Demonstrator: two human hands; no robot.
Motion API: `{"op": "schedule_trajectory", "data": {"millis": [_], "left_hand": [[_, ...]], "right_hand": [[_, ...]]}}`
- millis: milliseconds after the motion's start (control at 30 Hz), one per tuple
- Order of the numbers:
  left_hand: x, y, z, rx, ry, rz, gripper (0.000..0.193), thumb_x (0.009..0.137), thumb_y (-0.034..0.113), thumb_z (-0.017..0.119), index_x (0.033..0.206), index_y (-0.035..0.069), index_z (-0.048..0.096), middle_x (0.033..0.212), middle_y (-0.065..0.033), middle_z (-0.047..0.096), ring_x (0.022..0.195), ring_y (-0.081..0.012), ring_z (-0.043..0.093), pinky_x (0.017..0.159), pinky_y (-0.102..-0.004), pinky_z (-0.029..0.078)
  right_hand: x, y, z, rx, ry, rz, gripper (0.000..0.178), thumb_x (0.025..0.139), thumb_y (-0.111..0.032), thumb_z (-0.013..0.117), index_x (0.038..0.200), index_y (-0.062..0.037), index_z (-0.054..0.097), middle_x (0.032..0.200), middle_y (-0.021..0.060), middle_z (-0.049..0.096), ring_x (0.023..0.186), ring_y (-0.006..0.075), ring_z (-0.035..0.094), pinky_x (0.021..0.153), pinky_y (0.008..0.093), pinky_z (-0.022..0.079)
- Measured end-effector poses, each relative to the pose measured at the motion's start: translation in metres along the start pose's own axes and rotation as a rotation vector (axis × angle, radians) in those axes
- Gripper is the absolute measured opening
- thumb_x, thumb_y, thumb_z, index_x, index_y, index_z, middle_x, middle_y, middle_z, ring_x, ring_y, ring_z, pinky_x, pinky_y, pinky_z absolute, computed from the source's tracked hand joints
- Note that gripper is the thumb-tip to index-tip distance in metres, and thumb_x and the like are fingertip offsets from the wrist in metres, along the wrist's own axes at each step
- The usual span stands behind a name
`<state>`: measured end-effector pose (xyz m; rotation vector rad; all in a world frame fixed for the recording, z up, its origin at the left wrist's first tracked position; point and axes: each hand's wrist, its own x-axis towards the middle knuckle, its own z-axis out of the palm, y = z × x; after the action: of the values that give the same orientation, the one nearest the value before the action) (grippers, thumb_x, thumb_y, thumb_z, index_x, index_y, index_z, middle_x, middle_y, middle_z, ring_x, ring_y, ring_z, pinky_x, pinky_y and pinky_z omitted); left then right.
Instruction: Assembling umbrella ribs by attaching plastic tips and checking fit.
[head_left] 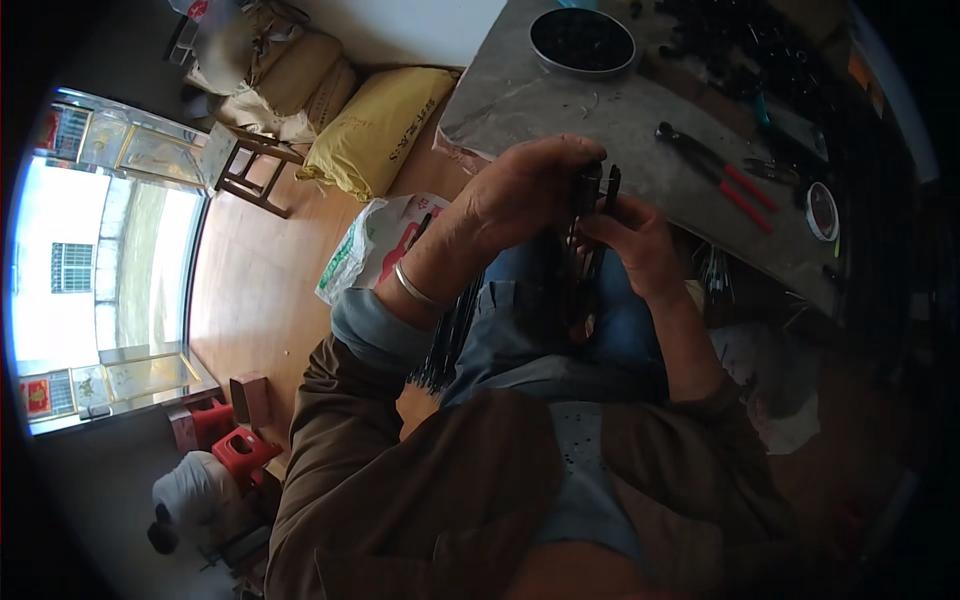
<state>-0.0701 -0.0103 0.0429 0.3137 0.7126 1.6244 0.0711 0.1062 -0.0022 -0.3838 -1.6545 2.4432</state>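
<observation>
Left hand (530, 190) closed round dark slim parts (589, 190), tops near its fingertips, lengths running down between both hands over the lap; right hand (640, 245) pinches them from the other side, exact contact too dark to tell; red-handled tool (695, 155) on grey table (510, 100), apart

yellow sack (368, 132): dark characters; white bag (374, 240): red, green print.

Overexposed daylight from the opening (140, 255) at left leaves the right side dim, with black, curved fisheye edges.
</observation>
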Motion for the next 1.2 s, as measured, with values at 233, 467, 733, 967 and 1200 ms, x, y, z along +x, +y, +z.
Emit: {"op": "schedule_trajectory", "data": {"millis": [233,467,733,967,1200], "left_hand": [[-0.012,-0.003,0.000,-0.074,0.078,0.031,0.024,0.091,0.020,0.056,0.103,0.000,0.062,0.090,-0.0074,0.064,0.084,-0.0190,0.062,0.081,-0.0337,0.050],[-0.008,-0.004,-0.005,-0.136,0.081,0.032,0.025,0.090,0.019,0.057,0.103,-0.001,0.063,0.091,-0.0083,0.064,0.084,-0.0195,0.062,0.080,-0.0340,0.051],[-0.001,-0.002,-0.013,-0.149,-0.011,-0.017,0.025,0.092,0.018,0.055,0.109,0.000,0.061,0.098,-0.0089,0.066,0.091,-0.0199,0.061,0.089,-0.0349,0.046],[-0.002,0.001,-0.013,-0.123,-0.076,-0.021,0.028,0.092,0.019,0.054,0.110,-0.001,0.061,0.098,-0.0101,0.066,0.091,-0.0202,0.062,0.088,-0.0350,0.047],[-0.001,0.000,-0.015,-0.137,-0.062,-0.028,0.026,0.092,0.018,0.054,0.109,0.000,0.061,0.097,-0.0098,0.066,0.091,-0.0203,0.062,0.088,-0.0353,0.048]], "right_hand": [[-0.005,-0.002,0.013,-0.023,0.002,0.009,0.011,0.087,-0.011,0.066,0.090,-0.0013,0.064,0.078,0.0041,0.064,0.070,0.0090,0.060,0.065,0.0230,0.047],[-0.004,-0.004,0.011,-0.077,-0.011,-0.007,0.015,0.088,-0.014,0.063,0.097,-0.0016,0.064,0.085,0.0058,0.067,0.075,0.0130,0.064,0.068,0.0256,0.052],[-0.003,-0.008,0.011,-0.034,0.025,0.035,0.012,0.087,-0.013,0.066,0.093,-0.0017,0.064,0.078,0.0034,0.064,0.070,0.0085,0.060,0.065,0.0219,0.047],[-0.003,-0.008,0.013,-0.047,0.042,0.033,0.012,0.087,-0.012,0.066,0.092,-0.0016,0.064,0.078,0.0034,0.064,0.070,0.0084,0.060,0.065,0.0219,0.047],[-0.003,-0.009,0.015,-0.052,0.040,0.034,0.012,0.087,-0.014,0.066,0.091,-0.0022,0.064,0.078,0.0025,0.064,0.070,0.0079,0.060,0.064,0.0216,0.046]]}}
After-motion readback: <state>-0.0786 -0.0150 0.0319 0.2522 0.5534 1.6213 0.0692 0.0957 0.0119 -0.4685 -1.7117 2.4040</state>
